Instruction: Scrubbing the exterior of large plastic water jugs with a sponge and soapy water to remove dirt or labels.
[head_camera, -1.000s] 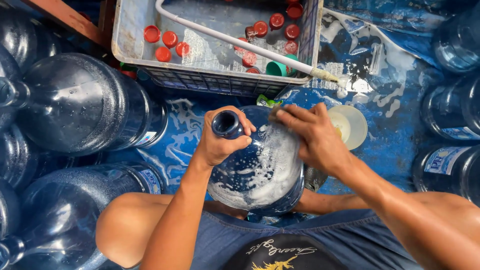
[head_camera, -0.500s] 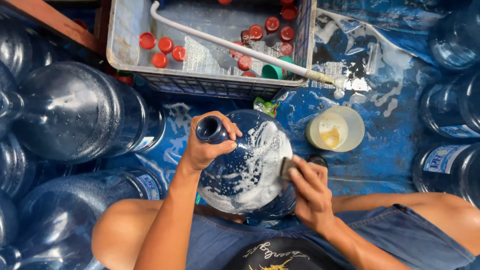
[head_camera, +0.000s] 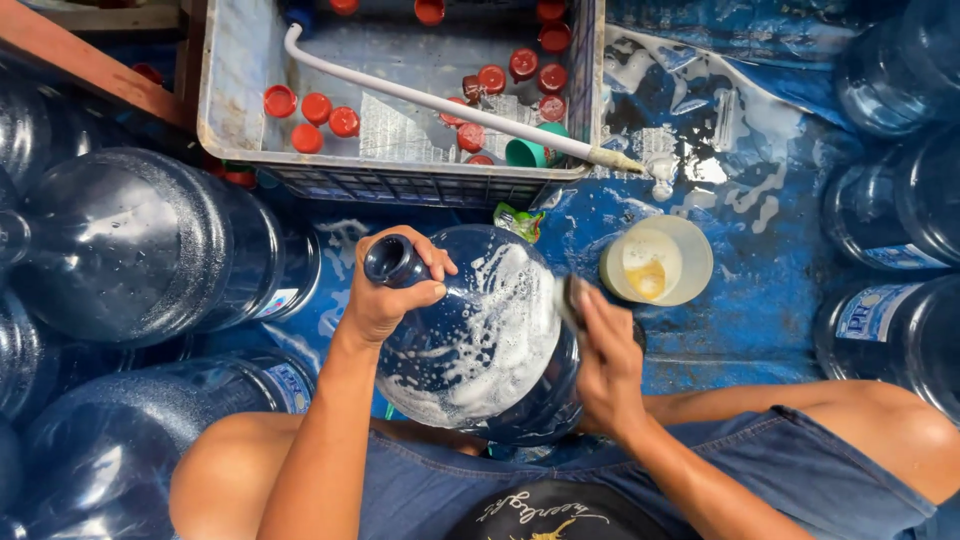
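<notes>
A large blue water jug (head_camera: 480, 340) stands between my knees, its shoulder covered in white soap foam. My left hand (head_camera: 385, 295) grips the jug's neck just below the open mouth. My right hand (head_camera: 605, 355) presses a dark scrubbing sponge (head_camera: 573, 298) against the jug's right side. Only the sponge's top edge shows above my fingers.
A round tub of yellowish soap (head_camera: 655, 262) sits right of the jug. Behind it is a grey crate (head_camera: 235, 100) with several red caps (head_camera: 320, 108) and a white pipe (head_camera: 450, 100). Large jugs crowd the left (head_camera: 150, 245) and right (head_camera: 900, 250). The blue floor is wet.
My right hand has slid from the top of the jug down to its right side with the sponge. My left hand stays on the neck.
</notes>
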